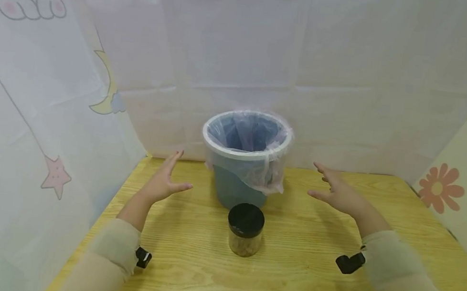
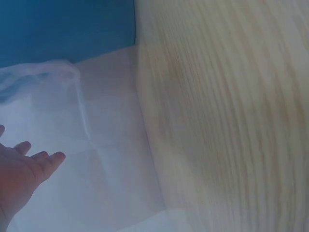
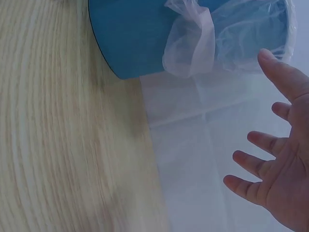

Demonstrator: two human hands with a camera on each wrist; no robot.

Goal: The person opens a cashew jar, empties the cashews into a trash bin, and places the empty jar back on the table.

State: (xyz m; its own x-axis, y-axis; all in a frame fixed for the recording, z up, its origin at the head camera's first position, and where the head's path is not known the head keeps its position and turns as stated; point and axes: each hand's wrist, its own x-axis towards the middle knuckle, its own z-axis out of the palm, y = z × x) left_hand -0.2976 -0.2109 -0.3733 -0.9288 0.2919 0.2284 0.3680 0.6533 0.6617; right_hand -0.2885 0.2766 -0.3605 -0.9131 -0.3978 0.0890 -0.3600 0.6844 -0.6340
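Note:
A blue trash bin (image 1: 233, 184) with a white rim stands toward the back of the wooden table, a clear plastic bag (image 1: 267, 173) lining it and hanging over its right side. In front of it sits a clear jar (image 1: 243, 245) with a black lid and pale contents. My left hand (image 1: 163, 183) is raised left of the bin, fingers spread and nothing in it. On the other side my right hand (image 1: 340, 193) hovers with thumb and fingers apart, also holding nothing. Both palms face inward, apart from the bin; in the right wrist view the bag (image 3: 190, 48) hangs near the thumb.
The wooden table (image 1: 183, 279) meets a white sheet wall (image 1: 236, 45) right behind the bin. Printed sheets with a star (image 1: 57, 176) and a red flower (image 1: 440, 188) hang at the left and right. A black wrist camera (image 1: 350, 263) hangs below the right sleeve.

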